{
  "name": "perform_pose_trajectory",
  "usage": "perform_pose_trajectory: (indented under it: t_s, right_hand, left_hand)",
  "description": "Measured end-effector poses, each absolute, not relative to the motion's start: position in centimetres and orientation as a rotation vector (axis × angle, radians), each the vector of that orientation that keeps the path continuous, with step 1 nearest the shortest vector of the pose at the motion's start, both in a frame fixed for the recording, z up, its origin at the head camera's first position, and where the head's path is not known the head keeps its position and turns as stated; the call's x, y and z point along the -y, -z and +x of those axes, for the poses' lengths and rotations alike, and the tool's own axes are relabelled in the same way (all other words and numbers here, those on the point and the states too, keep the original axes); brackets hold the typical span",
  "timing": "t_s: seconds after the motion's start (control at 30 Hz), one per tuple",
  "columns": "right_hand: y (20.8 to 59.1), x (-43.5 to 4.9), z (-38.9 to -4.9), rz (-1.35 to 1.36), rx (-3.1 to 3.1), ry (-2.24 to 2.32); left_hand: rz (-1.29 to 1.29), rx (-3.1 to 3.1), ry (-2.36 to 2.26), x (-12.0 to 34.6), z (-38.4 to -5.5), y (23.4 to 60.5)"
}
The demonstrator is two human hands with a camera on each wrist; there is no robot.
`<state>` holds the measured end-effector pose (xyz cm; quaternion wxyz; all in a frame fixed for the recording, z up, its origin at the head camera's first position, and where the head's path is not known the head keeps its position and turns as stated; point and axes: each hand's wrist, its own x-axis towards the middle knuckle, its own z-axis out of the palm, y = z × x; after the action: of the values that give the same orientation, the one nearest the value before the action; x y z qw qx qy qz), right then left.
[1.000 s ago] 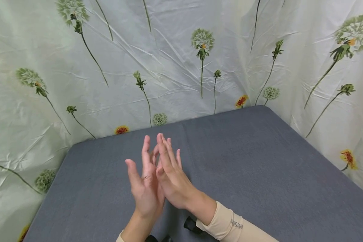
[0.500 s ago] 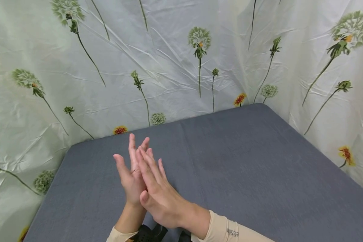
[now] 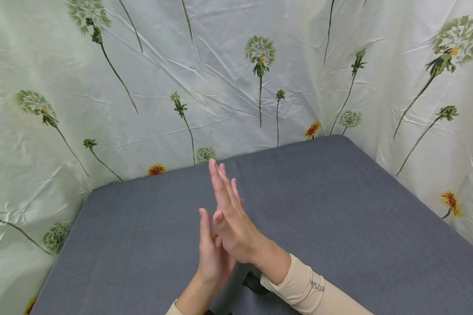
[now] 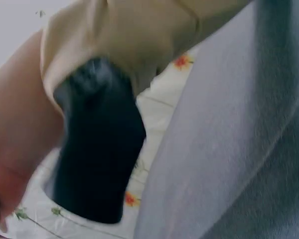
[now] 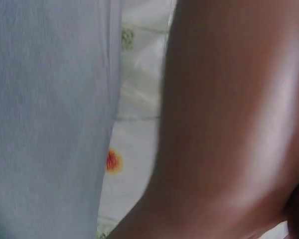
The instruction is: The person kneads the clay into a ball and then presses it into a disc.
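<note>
In the head view both bare hands meet palm to palm above the grey table. The right hand (image 3: 238,229) lies slantwise across the left, its fingers straight and pointing up and away. Its heel and palm lie against the palm side of the left hand (image 3: 214,260). The left thumb stands upright, and most of the left fingers are hidden behind the right hand. Neither hand shows any object in it. In the left wrist view a beige sleeve (image 4: 124,30) carries a black wrist device (image 4: 97,144). Bare skin (image 5: 229,119), close and blurred, fills much of the right wrist view.
A grey cloth-covered table top (image 3: 319,210) spreads under the hands. Behind it and to both sides hangs a white curtain (image 3: 228,87) printed with dandelions and orange flowers. Part of a black device (image 3: 254,282) shows below the right sleeve (image 3: 299,284).
The joined hands first shifted left and toward the body, then back right. The right hand has slid up along the left, so its fingertips now reach farther than the left thumb.
</note>
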<state>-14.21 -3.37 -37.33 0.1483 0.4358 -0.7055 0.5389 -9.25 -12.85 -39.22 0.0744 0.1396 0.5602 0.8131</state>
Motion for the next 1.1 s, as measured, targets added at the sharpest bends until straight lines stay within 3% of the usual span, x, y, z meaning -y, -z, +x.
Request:
perform_pose_trajectory:
  t_s: [0.4, 0.77, 1.1]
  right_hand:
    - [38.6, 3.6, -15.1, 1.048, 2.203, -1.695]
    - [39.5, 5.7, -12.4, 1.205, 2.329, -1.752]
    - [39.0, 6.3, -10.4, 1.328, 2.259, -1.599]
  left_hand:
    - [0.493, -1.689, -2.544, 13.2, -8.9, 37.6]
    - [0.448, -1.911, -2.737, 16.1, -9.5, 35.8]
    - [0.365, -1.796, -2.751, 16.9, -10.4, 36.8]
